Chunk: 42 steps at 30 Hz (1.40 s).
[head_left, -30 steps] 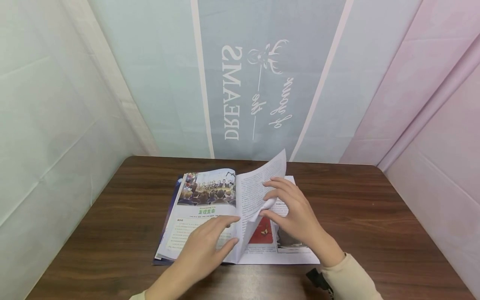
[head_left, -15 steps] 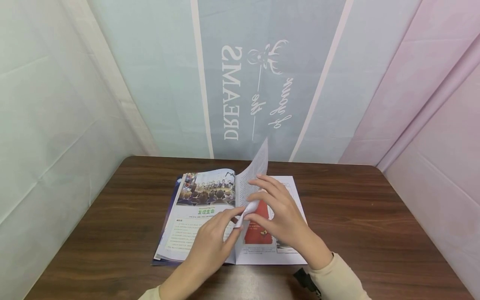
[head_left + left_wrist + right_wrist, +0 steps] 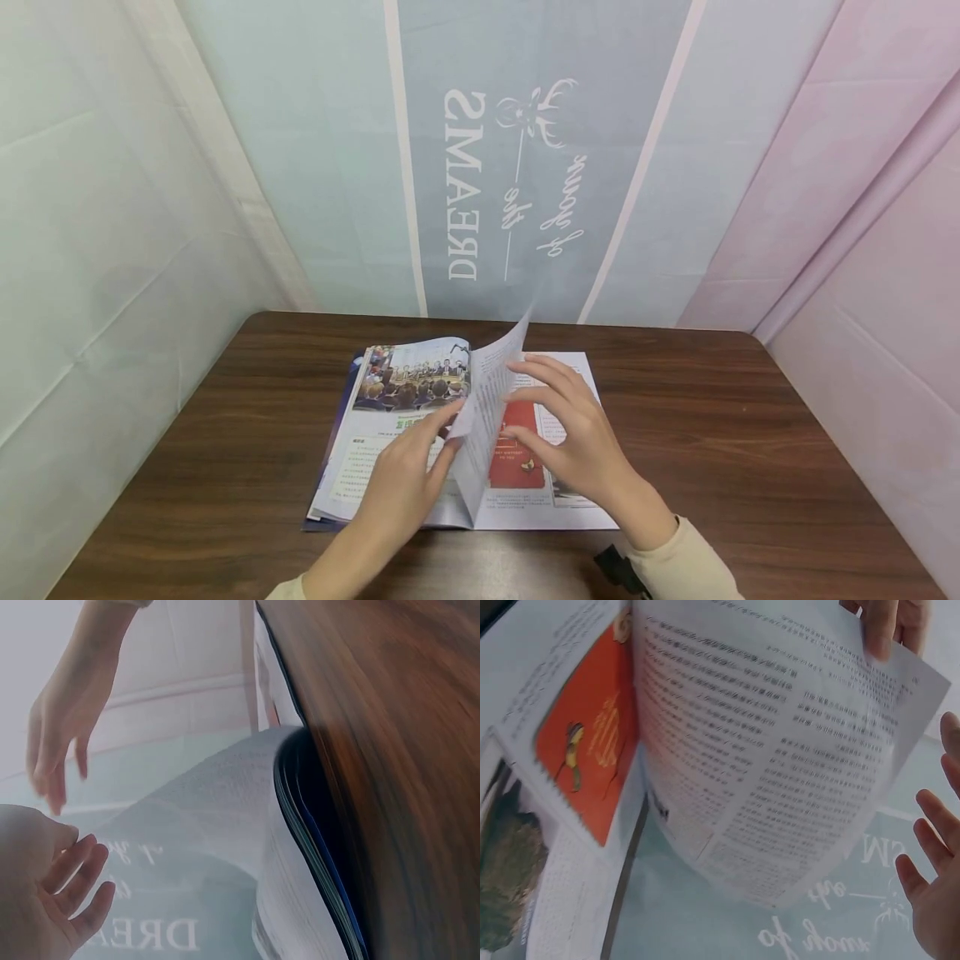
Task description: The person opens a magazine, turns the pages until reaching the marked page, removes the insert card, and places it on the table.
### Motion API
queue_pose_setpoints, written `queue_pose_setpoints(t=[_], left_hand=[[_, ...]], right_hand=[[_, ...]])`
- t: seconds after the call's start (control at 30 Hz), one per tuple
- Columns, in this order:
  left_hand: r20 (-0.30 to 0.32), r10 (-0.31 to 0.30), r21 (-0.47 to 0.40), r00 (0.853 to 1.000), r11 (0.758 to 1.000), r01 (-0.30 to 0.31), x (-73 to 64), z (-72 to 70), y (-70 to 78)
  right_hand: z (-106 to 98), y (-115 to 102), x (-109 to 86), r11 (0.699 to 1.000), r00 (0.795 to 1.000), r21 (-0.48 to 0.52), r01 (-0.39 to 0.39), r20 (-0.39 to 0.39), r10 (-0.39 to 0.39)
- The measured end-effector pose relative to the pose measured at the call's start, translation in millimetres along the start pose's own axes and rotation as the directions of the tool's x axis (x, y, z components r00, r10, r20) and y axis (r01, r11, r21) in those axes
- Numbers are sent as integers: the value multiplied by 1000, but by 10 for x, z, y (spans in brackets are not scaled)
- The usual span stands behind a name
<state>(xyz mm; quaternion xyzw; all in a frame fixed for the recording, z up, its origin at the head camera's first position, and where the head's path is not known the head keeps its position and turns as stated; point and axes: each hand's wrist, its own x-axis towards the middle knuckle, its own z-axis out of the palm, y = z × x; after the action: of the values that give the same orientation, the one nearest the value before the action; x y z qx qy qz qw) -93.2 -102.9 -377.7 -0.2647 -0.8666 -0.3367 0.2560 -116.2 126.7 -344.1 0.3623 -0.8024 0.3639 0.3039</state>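
Observation:
An open magazine (image 3: 360, 467) lies on the table, a picture of a seated crowd on its left side and a red panel on its right. One printed page (image 3: 487, 400) stands raised at the middle, curving upward. My left hand (image 3: 405, 467) pinches that page's near outer corner between thumb and fingers; in the right wrist view the fingertips (image 3: 881, 630) lie over the page's edge. Just right of the page, my right hand (image 3: 577, 425) has its fingers spread and loosely bent, holding nothing. In the left wrist view the right hand (image 3: 67, 712) hangs apart from the page.
The dark wood-grain table (image 3: 735, 433) extends around the magazine. Behind it hangs a grey-blue curtain (image 3: 337, 167) with mirrored white lettering. Pale cloth closes in both sides. A black strap (image 3: 618, 571) hangs by the right sleeve.
The raised page has swung left from the right side. My left hand took its corner and drew it left, while my right hand let go and moved slightly right.

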Motion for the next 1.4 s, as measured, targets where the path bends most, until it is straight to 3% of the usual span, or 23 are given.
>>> queue_pose_setpoints(t=[0.17,0.4,0.57,0.7,0.93,1.27,1.4], left_hand=[[-6,-103,64,995,993,103,-59,-90,-115],[44,-234,124,971,966,227,-164,-249,-294],[83,-313,137,946,944,300,-225,-370,-419],[104,-360,150,927,927,343,-260,-461,-513],[196,-378,179,905,921,346,-324,-586,-667],[325,-340,292,882,924,248,-479,-687,-857],[369,-352,314,860,918,241,-502,-738,-913]], right_hand=[[-38,62,-124,998,998,-13,-57,37,58],[-124,176,-315,992,989,-75,-100,103,107],[-227,247,-456,978,965,-115,-177,177,195],[-315,325,-570,974,953,-121,-189,215,212],[-436,419,-779,960,938,-207,-187,253,237],[-574,523,-1040,943,897,-268,-199,338,286],[-617,557,-1122,936,881,-281,-212,360,308]])
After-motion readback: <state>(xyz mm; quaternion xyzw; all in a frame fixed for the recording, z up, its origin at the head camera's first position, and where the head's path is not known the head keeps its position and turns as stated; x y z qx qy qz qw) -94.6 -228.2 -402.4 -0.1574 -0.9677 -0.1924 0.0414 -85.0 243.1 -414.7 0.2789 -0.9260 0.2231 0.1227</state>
